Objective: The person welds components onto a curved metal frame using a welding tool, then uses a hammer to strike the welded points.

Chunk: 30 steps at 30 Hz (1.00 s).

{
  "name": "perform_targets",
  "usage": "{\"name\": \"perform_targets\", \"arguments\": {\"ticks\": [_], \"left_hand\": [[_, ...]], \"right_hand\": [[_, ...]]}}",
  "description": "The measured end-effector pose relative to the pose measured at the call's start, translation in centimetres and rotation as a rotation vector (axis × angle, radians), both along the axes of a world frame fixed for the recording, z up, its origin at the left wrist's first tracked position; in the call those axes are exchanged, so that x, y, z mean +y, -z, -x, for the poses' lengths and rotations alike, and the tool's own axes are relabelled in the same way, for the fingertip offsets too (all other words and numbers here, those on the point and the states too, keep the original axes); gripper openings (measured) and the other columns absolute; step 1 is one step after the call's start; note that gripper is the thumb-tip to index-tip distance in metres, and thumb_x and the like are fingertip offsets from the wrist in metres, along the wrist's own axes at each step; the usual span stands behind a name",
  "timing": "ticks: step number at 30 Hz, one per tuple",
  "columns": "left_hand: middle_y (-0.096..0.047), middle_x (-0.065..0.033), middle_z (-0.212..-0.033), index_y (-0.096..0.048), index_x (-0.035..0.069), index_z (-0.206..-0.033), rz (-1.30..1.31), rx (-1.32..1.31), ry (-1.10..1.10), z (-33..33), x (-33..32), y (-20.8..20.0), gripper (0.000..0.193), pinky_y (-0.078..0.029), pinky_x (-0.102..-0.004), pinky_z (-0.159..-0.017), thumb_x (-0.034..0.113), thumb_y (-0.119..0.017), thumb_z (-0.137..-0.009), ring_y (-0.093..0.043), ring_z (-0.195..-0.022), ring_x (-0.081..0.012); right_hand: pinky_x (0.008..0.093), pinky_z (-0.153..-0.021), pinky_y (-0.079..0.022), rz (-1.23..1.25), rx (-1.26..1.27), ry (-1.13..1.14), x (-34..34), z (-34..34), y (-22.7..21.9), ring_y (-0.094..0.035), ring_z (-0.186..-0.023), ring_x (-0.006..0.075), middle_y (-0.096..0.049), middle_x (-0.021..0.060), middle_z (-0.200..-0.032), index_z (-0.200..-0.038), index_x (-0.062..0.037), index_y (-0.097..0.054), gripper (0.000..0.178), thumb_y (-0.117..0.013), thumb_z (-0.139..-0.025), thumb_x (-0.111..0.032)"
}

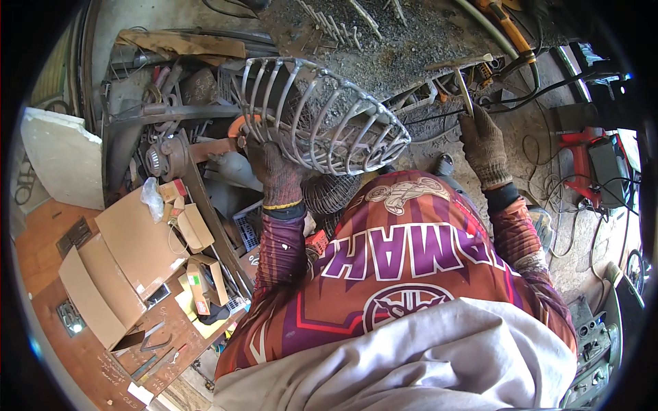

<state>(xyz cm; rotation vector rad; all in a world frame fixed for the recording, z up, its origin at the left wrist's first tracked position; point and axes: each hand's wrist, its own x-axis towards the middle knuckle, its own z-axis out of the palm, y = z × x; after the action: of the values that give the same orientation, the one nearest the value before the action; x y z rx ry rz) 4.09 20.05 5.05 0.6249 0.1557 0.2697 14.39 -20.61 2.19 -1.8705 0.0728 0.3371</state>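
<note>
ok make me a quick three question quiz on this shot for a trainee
1. Which hand holds the metal-rod cage?
2. True or false: the right hand holds nothing.
3. The open cardboard box lies to the person's: A) left, B) right.

Key:
1. The left hand.
2. False: it holds a thin pale strip.
3. A.

The left hand grips a barred metal cage — the right hand, a pale strip.

Gry flr rt., brn tbl lt.
</note>
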Motion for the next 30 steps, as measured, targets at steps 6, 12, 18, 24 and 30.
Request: {"name": "perform_targets", "arguments": {"ticks": [6, 12, 18, 24, 30], "left_hand": [[-0.065, -0.0106, -0.101, -0.061, 0.004, -0.110, -1.618, 0.664, -0.174, -1.6, -3.1, -5.8, 0.034, -0.052, -0.0372, -0.082, 0.028, -0.064, -0.086, -0.064, -0.096, -0.0271], [-0.065, -0.0142, -0.102, -0.065, 0.006, -0.104, -1.396, 0.555, -0.367, -1.5, -5.0, -6.2, 0.038, -0.051, -0.0410, -0.080, 0.026, -0.075, -0.074, -0.063, -0.092, -0.0326], [-0.063, -0.0151, -0.102, -0.063, 0.006, -0.109, -1.894, 0.381, -0.325, -1.6, -3.0, -5.6, 0.045, -0.051, -0.0429, -0.079, 0.025, -0.077, -0.071, -0.062, -0.090, -0.0337], [-0.064, -0.0122, -0.101, -0.061, 0.003, -0.109, -1.675, 0.352, -0.423, -1.8, -4.6, -6.4, 0.037, -0.052, -0.0388, -0.079, 0.026, -0.070, -0.081, -0.064, -0.093, -0.0272], [-0.065, -0.0116, -0.105, -0.058, 0.001, -0.112, -1.320, 0.323, -0.345, -1.6, -5.0, -6.7, 0.037, -0.053, -0.0309, -0.071, 0.032, -0.058, -0.092, -0.066, -0.088, -0.0202]], "right_hand": [[0.0312, -0.078, -0.049, 0.010, -0.013, 0.016, -0.1, -0.5, 0.6, -0.061, -0.087, 0.0146, -0.068, 0.0139, -0.099, -0.126, 0.0006, -0.057, 0.039, -0.058, -0.096, -0.024], [0.0301, -0.077, -0.049, -0.018, 0.028, 0.024, 0.3, -0.9, 0.8, -0.059, -0.085, 0.0136, -0.068, 0.0123, -0.098, -0.125, 0.0003, -0.057, 0.038, -0.059, -0.095, -0.023], [0.0292, -0.076, -0.049, -0.033, 0.086, 0.014, 0.6, -1.4, 0.1, -0.059, -0.083, 0.0120, -0.068, 0.0107, -0.096, -0.124, -0.0009, -0.058, 0.037, -0.059, -0.095, -0.025], [0.0289, -0.075, -0.049, -0.046, 0.077, -0.006, 0.5, -1.7, -0.2, -0.058, -0.081, 0.0110, -0.068, 0.0091, -0.097, -0.124, -0.0016, -0.058, 0.038, -0.059, -0.096, -0.027], [0.0284, -0.070, -0.048, -0.093, 0.146, 0.012, 0.8, -2.1, -1.4, -0.058, -0.077, 0.0109, -0.067, 0.0071, -0.093, -0.123, -0.0022, -0.059, 0.037, -0.059, -0.095, -0.027]]}}
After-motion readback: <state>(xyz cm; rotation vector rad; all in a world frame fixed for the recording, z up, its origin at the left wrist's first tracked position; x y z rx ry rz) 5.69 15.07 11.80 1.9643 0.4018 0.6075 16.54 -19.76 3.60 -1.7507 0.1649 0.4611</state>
